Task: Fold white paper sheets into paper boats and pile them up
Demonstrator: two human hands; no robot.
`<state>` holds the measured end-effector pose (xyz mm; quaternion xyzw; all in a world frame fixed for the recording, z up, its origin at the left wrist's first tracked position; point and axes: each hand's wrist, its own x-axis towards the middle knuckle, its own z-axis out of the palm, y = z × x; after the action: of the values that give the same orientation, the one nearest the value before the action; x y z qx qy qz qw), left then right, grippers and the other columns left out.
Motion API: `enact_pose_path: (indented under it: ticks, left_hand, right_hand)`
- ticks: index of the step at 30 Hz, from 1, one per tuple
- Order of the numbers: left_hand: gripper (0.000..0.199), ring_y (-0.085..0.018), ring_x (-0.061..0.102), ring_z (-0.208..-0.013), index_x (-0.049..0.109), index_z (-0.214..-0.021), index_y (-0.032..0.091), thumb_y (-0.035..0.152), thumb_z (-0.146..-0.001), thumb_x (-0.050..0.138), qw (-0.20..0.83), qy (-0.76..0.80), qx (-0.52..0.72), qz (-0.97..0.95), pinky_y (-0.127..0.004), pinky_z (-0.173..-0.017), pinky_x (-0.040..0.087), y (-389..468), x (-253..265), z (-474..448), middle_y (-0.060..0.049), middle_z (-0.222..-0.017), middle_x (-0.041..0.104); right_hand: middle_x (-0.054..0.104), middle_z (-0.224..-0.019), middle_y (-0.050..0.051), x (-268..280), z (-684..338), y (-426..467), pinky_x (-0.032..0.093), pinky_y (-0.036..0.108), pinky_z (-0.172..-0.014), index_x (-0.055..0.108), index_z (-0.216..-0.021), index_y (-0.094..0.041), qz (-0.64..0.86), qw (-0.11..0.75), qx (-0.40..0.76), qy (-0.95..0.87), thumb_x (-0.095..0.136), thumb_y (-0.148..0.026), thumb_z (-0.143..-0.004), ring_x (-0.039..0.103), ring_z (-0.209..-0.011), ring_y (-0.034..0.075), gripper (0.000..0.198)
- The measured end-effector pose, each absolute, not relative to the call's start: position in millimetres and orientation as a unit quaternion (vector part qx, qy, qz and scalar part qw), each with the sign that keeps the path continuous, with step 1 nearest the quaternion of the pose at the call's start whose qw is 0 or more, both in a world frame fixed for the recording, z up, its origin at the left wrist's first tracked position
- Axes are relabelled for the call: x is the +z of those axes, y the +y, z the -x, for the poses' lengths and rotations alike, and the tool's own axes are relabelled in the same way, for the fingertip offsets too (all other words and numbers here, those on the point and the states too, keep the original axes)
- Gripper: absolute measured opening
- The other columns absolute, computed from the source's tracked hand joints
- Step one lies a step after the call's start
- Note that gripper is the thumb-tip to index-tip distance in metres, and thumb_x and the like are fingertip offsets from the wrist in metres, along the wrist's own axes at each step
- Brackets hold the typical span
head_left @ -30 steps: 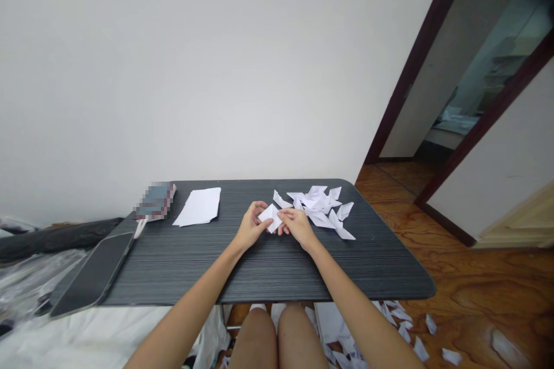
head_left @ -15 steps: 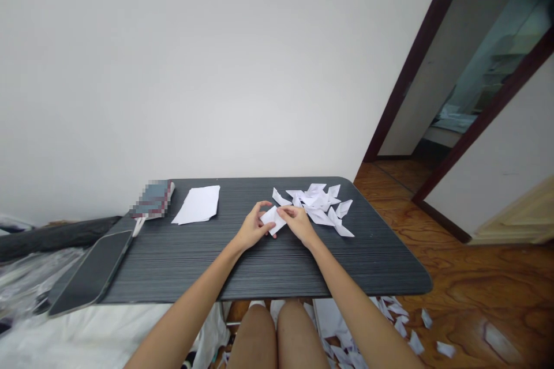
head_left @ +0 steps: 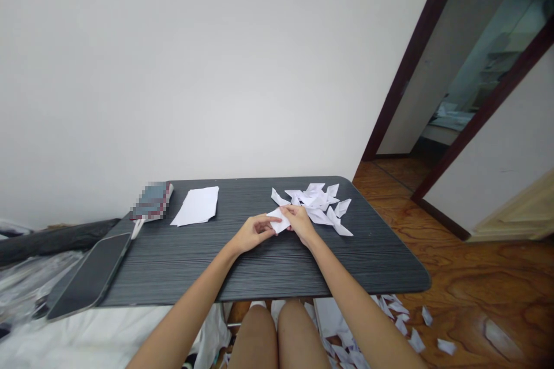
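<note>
A small folded piece of white paper (head_left: 280, 222) is held just above the dark table (head_left: 194, 265), between my two hands. My left hand (head_left: 255, 232) grips its left side with thumb and fingers. On the upper right of the paper, my right hand (head_left: 299, 221) pinches it, fingers bent around the edge. Part of the paper is hidden behind the fingers. Just beyond my right hand lies a loose pile of folded white paper pieces (head_left: 318, 200), several of them pointed.
A stack of white sheets (head_left: 197, 206) lies left of centre, beside a blurred-out packet (head_left: 153, 200). A dark tablet (head_left: 90, 277) overhangs the table's left edge. More folded papers (head_left: 415, 341) are scattered on the wooden floor, and a doorway stands at right.
The folded paper has turned and shifted slightly right. My left hand's fingers have come down from their raised curl onto the paper, and my right hand has drawn closer around it.
</note>
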<state>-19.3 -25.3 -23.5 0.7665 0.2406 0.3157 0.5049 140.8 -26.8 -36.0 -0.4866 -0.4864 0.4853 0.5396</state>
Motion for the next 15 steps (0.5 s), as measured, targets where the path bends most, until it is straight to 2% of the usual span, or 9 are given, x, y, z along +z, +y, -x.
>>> enact_pose_path:
  ticks: [3, 5, 9, 12, 15]
  left_hand:
    - [0.031, -0.01, 0.051, -0.069, 0.06, -0.099, 0.019, 0.03, -0.07, 0.057, 0.398, 0.268, 0.334, -0.811, -0.024, -0.065, 0.043, -18.9, -24.7, 27.2, -0.007, -0.099, 0.048]
    - [0.029, -0.01, 0.05, -0.072, 0.062, -0.095, 0.02, 0.031, -0.069, 0.058, 0.338, 0.272, 0.325, -0.84, -0.025, -0.066, 0.043, -16.6, -25.1, 31.8, -0.007, -0.099, 0.046]
    - [0.025, -0.013, 0.049, -0.077, 0.063, -0.093, 0.02, 0.033, -0.074, 0.052, 0.247, 0.264, 0.29, -0.886, -0.027, -0.072, 0.042, -20.1, -25.5, 34.0, -0.007, -0.095, 0.047]
    - [0.026, -0.013, 0.047, -0.078, 0.062, -0.094, 0.019, 0.031, -0.079, 0.044, 0.184, 0.262, 0.272, -0.907, -0.029, -0.075, 0.041, -25.1, -25.4, 31.1, -0.007, -0.095, 0.047]
    - [0.028, -0.015, 0.047, -0.08, 0.062, -0.093, 0.018, 0.03, -0.082, 0.039, 0.148, 0.264, 0.259, -0.917, -0.029, -0.076, 0.04, -27.5, -25.0, 28.9, -0.008, -0.092, 0.049]
  right_hand:
    - [0.054, -0.049, -0.001, -36.9, -139.9, -26.7, 0.029, 0.018, -0.031, 0.062, -0.075, -0.013, 0.485, 0.526, 0.482, -0.506, 0.052, -0.034, -0.067, 0.042, -0.037, 0.008, 0.024]
    - [0.057, -0.055, 0.001, -39.8, -139.3, -26.0, 0.034, 0.02, -0.035, 0.063, -0.075, -0.012, 0.486, 0.504, 0.46, -0.546, 0.051, -0.032, -0.069, 0.046, -0.041, 0.01, 0.024]
    - [0.061, -0.073, 0.006, -47.3, -138.9, -26.9, 0.044, 0.028, -0.059, 0.064, -0.082, -0.012, 0.491, 0.47, 0.328, -0.656, 0.05, -0.025, -0.071, 0.055, -0.063, 0.015, 0.021]
    - [0.057, -0.089, 0.008, -49.6, -141.8, -32.7, 0.04, 0.034, -0.076, 0.062, -0.093, -0.015, 0.502, 0.444, 0.206, -0.713, 0.053, -0.018, -0.07, 0.052, -0.082, 0.018, 0.025]
    - [0.053, -0.094, 0.009, -47.6, -149.6, -42.5, 0.036, 0.036, -0.083, 0.062, -0.092, -0.017, 0.501, 0.428, 0.146, -0.738, 0.047, -0.012, -0.073, 0.048, -0.092, 0.019, 0.024]
